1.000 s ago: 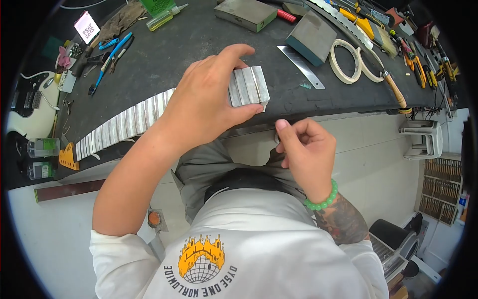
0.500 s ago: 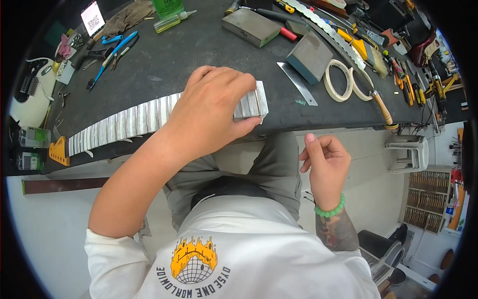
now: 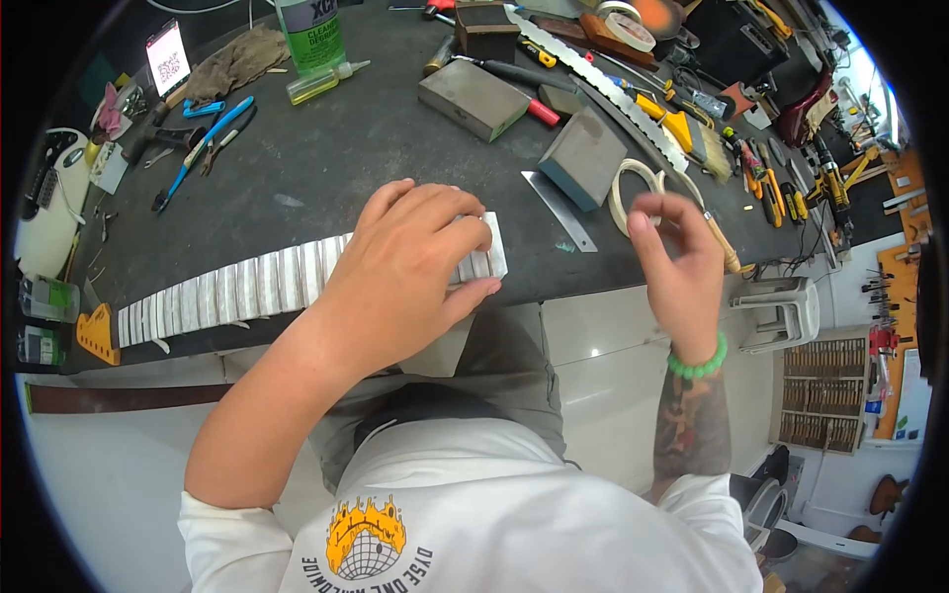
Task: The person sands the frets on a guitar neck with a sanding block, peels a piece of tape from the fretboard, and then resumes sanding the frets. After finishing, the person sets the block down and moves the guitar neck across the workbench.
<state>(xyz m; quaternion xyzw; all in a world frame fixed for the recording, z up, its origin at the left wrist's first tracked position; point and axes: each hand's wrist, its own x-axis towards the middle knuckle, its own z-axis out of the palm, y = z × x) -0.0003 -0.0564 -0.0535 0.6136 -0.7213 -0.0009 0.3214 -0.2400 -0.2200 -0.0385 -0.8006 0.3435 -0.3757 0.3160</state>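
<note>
A guitar neck lies along the bench's front edge, its fretboard covered in silvery-white strips of tape between the frets. Its yellow-orange end piece is at the far left. Over the right part of the neck, my left hand is wrapped around it, thumb on the near side and fingers on the far side. My right hand, wearing a green bead bracelet, is raised with curled fingers in front of the masking tape rolls. Whether anything is pinched in it, I cannot make out.
A steel ruler and grey blocks lie beyond the neck. A degreaser bottle, a blue toothbrush and pliers are at the back left. A notched straightedge, a brush and several tools crowd the right.
My right hand has moved up and to the right, from beside my lap to the tape rolls. My left hand stays on the guitar neck. The camera view has shifted slightly.
</note>
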